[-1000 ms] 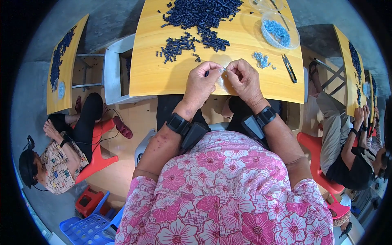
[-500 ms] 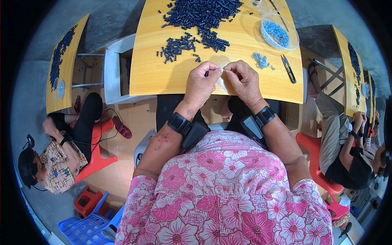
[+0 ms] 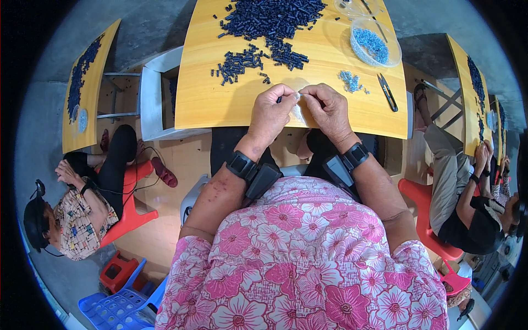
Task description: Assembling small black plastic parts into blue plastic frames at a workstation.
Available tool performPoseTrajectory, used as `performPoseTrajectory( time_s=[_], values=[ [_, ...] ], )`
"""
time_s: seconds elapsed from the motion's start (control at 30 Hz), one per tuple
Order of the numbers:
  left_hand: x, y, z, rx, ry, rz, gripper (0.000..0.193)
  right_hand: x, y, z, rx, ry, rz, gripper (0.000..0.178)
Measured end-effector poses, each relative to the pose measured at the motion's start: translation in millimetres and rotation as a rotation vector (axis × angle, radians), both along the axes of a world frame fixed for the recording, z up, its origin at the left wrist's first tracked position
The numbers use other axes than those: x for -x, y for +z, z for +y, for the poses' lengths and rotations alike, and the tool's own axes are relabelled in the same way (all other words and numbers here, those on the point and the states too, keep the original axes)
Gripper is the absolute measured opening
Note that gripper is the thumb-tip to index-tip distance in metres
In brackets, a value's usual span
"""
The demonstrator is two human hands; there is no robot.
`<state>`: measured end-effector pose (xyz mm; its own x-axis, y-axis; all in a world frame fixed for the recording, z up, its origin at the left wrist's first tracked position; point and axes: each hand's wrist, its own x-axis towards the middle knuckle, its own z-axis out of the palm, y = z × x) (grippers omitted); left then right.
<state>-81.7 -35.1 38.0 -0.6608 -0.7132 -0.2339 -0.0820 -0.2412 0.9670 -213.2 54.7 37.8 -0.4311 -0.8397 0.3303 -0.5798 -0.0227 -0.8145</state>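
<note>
Both hands meet close together over the near edge of the yellow wooden table [image 3: 203, 104]. My left hand [image 3: 269, 114] is closed, with a small black cylindrical piece [image 3: 279, 99] showing dark among its curled fingers. Thumb and forefinger of my right hand [image 3: 331, 110] pinch together at the left fingertips; what lies between them is too small to make out. A pale, shiny patch [image 3: 298, 113] shows on the tabletop beneath the hands. Just right of them is a little heap of clear-blue small parts [image 3: 350, 81], and beyond it thread snips [image 3: 388, 92].
A large pile of black cylindrical pieces [image 3: 275, 16] covers the far table, with a smaller cluster [image 3: 236, 66] nearer. A clear round tub [image 3: 397, 59] of blue parts stands far right. People sit at tables on both sides. A blue plastic chair [image 3: 113, 300] stands lower left.
My hands stay almost in place, fingertips still together, with only a tiny shift. The person at left has raised a hand slightly.
</note>
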Motion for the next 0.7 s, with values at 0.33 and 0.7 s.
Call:
performPoseTrajectory(
  time_s=[0.33,0.7],
  values=[
    [-1.7,1.8,0.4,-0.065,-0.043,0.005,0.014,2.4,-3.6,-2.2,-0.063,0.011,-0.028,0.01],
    [1.3,-6.9,3.1,0.123,0.0,0.004,0.011,2.3,-3.4,-1.4,-0.061,0.029,-0.007,0.01]
  ],
)
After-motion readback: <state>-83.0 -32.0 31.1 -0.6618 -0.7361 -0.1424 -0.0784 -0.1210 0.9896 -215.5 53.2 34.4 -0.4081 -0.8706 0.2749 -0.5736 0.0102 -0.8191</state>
